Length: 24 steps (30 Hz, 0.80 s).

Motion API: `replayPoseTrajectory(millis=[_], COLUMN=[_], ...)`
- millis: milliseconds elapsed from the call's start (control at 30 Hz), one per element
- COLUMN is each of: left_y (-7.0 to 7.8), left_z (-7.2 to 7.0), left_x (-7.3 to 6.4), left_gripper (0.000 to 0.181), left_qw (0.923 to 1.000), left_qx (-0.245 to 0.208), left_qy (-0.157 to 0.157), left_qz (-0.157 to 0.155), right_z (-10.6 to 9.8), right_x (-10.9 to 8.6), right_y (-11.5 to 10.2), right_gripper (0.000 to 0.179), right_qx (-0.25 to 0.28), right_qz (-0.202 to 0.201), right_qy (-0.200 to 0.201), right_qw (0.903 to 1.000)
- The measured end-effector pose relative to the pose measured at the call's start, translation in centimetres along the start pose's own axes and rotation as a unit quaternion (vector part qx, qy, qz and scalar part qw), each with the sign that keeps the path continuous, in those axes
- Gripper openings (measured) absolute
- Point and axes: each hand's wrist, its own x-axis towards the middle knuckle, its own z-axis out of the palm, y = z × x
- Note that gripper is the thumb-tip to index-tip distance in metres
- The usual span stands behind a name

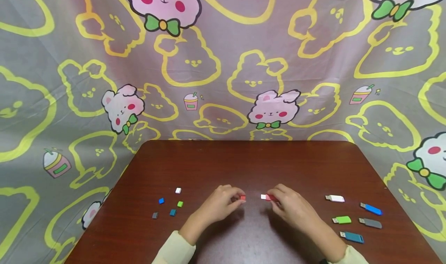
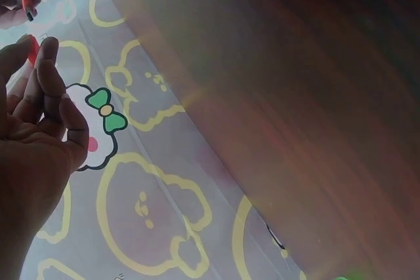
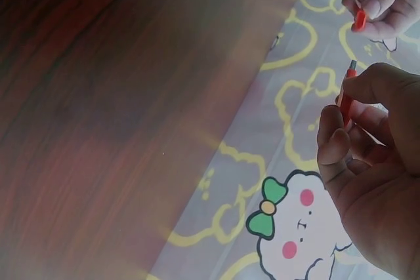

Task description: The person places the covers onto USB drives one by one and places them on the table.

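Note:
My left hand (image 1: 223, 203) pinches a small red USB cap (image 1: 242, 198) between thumb and fingers. Across a short gap, my right hand (image 1: 290, 205) grips a red USB stick (image 1: 269, 197), its bare metal plug pointing left at the cap. The two pieces are apart, close above the table. In the right wrist view the stick (image 3: 348, 93) sticks out past the right thumb, with the cap (image 3: 359, 20) held farther off. The left wrist view shows the cap (image 2: 33, 50) partly hidden by the left fingers.
On the brown table (image 1: 244, 163), loose caps lie at left: white (image 1: 178, 190), blue (image 1: 161, 201), green (image 1: 180, 204), teal (image 1: 172, 213) and grey (image 1: 155, 215). Uncapped USB sticks lie at right: white (image 1: 335, 198), blue (image 1: 371, 209), green (image 1: 342, 220), grey (image 1: 371, 223), teal (image 1: 352, 237). A patterned curtain (image 1: 223, 62) surrounds the table.

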Motion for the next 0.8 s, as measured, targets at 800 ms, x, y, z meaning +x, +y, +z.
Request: replayPoseTrajectory(millis=[800], left_y=[0.2], left_z=[1.1], left_x=[0.4], left_gripper=[0.013], left_qw=[0.9993], left_qx=[-0.009], left_qy=[0.013], left_qz=[0.034], right_z=[1.1], right_x=[0.5], right_y=[-1.3], right_gripper=[0.028], right_qx=[0.025], right_qz=[-0.025], right_qy=[-0.008], right_qw=[0.9993])
